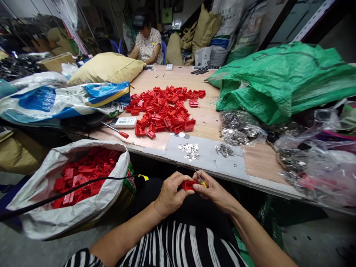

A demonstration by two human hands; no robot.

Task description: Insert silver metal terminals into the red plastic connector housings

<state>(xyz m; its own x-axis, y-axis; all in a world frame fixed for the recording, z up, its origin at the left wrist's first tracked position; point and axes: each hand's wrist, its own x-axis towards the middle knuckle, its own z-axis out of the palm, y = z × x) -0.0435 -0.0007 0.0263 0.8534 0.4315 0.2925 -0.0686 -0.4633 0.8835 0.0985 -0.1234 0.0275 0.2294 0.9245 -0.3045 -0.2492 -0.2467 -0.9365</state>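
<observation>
A small red plastic piece [188, 185] is held at 12 o'clock, low in the view, between the left hand [169, 190] and the right hand [214, 188], above a striped top [180, 241]. It is grasped by the curled fingers of the left hand. A small tool [204, 184] with a yellow handle is pinched in the right hand, right beside the piece, with its thin metal tip angled away from the person.

At 9 o'clock, a white woven sack [66, 189] is filled with more red pieces [86, 174], and a black cable [69, 189] is laid across its mouth. Just ahead, at the edge of a wooden table [211, 118], a grey sheet [205, 155] is spread at 12 o'clock, with small silver parts [189, 151] scattered on it. Clear plastic bags [306, 159] holding silver parts are piled at 2 o'clock.

A heap of red pieces [164, 109] is spread on the table at 12 o'clock, with a red-handled screwdriver [115, 129] and a white box [124, 122] beside it at 11 o'clock. A green woven sack [278, 83] is heaped at 1 o'clock, and a blue-and-white sack [63, 100] and a tan sack [107, 68] at 11 o'clock. A co-worker [147, 44] is seated at the far end of the table, at 12 o'clock.
</observation>
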